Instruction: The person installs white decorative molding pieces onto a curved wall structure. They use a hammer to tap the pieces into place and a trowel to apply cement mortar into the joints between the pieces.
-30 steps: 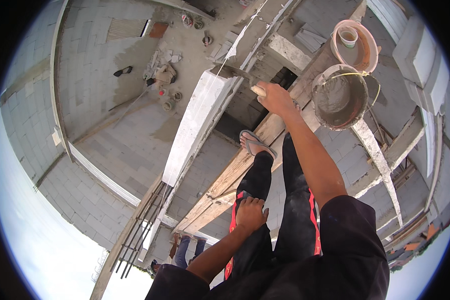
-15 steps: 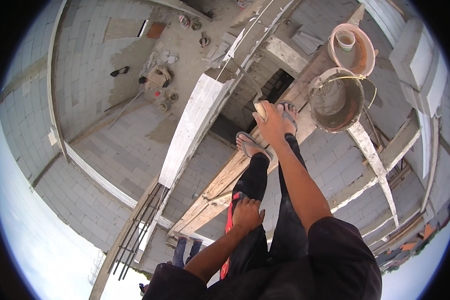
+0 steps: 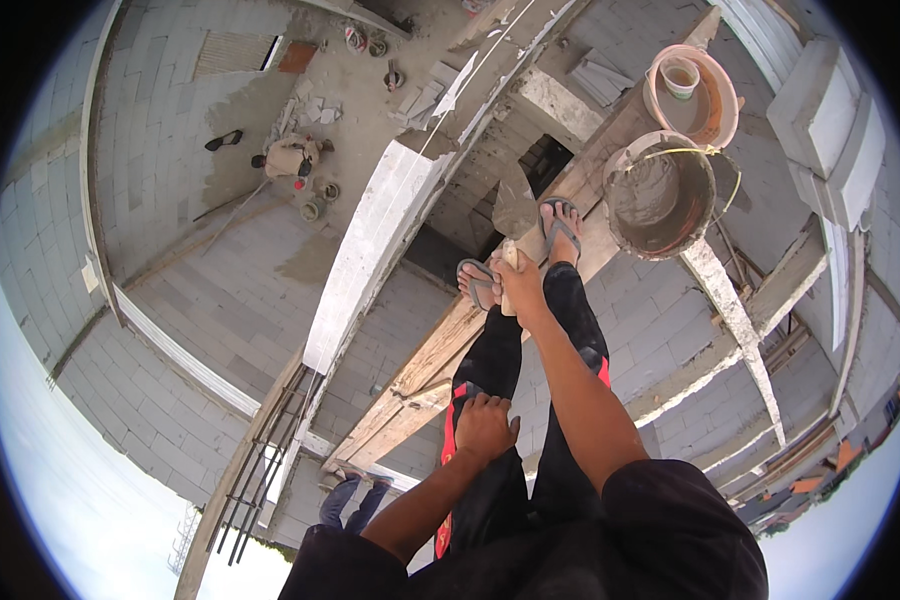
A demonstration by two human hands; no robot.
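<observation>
My right hand is closed around the wooden handle of a trowel. The trowel's grey, mortar-smeared blade points away from me, beside the beam and just ahead of my sandalled feet. My left hand lies on my left knee, fingers resting over the dark trouser cloth and holding nothing. To the right of my feet stands a bucket with wet grey mortar inside and a yellow handle. Left of the trowel runs a pale block-topped wall with a string line along it.
I stand on raised wooden planks. A pinkish tub holding a small cup sits beyond the bucket. Steel bars jut near the wall's lower end. Far below, a person crouches; another's legs show behind.
My right hand has drawn back toward me and turned the trowel, so its blade now shows broad and flat. My left hand stays on the knee. The view has shifted slightly.
</observation>
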